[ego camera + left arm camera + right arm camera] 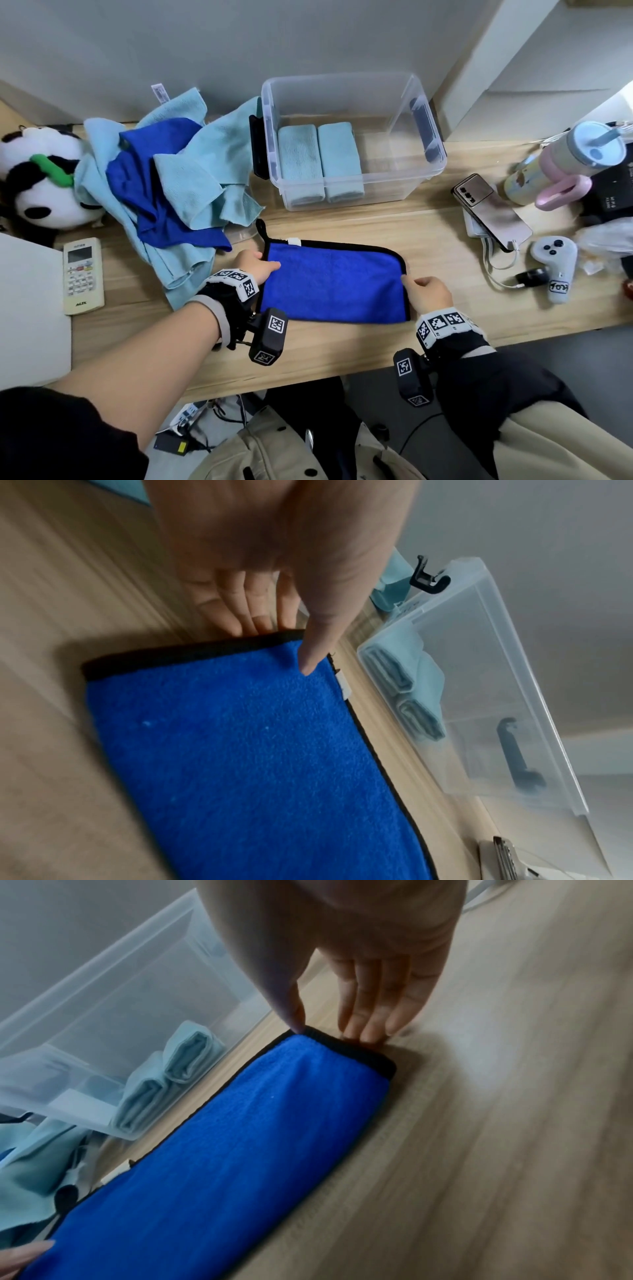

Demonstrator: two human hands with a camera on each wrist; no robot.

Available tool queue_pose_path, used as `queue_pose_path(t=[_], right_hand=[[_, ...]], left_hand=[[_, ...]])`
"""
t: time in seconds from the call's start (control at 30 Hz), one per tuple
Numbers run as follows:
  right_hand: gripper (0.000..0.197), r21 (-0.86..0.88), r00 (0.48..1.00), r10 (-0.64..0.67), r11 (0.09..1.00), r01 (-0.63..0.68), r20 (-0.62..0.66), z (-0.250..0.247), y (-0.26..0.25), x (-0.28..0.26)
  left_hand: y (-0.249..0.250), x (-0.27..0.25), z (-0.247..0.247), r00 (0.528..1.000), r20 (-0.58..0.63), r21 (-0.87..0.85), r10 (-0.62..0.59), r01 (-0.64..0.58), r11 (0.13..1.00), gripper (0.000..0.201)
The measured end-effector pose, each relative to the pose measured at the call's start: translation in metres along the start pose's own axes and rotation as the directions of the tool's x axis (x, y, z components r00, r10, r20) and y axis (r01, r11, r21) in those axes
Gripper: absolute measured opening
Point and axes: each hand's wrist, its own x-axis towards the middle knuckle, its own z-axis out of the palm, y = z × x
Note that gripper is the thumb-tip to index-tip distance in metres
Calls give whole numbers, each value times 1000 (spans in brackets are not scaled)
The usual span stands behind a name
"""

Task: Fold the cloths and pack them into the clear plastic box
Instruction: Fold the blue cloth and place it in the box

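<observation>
Wooden desk (342,346): cloth heap (171,192) crowds clear box (352,137).

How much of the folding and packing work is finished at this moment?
Done: two folded light blue cloths lie side by side in the clear plastic box. In hand: the blue cloth lies folded flat on the table, left hand and right hand pinching its short ends. Left: the pile of unfolded cloths beside the box.
</observation>
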Motion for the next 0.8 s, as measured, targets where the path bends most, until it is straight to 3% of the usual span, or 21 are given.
queue_pose_path(t=[0.1,0.27,0.37,0.47,0.53,0.63,0.7,0.8], right_hand=[[26,-92,997,5,996,1,71,-3,6,-8],[36,-145,987,4,989,19,160,2,18,-12],[28,58,979,54,996,-67,199,6,21,-14],[19,278,956,82,947,-163,280,10,15,-18],[24,438,948,17,884,-163,319,11,8,-20],[37,639,933,-147,762,-104,328,6,-6,-26],[42,724,914,-260,688,-52,312,-1,-18,-35],[39,790,877,-377,613,-4,297,-13,-39,-47]], left_hand=[[-7,0,3,1000,12,83,-9,8,997,29],[-16,-8,-1,996,65,111,-53,46,993,32],[-25,-11,-10,994,71,210,-77,61,976,27],[-31,-16,-16,990,103,292,-100,66,954,23],[-31,-27,-19,971,175,314,-162,101,944,23],[-22,-43,-20,906,317,331,-281,172,928,37],[-9,-51,-20,873,430,211,-231,152,966,43],[21,-64,-19,895,440,32,71,-95,995,37]])
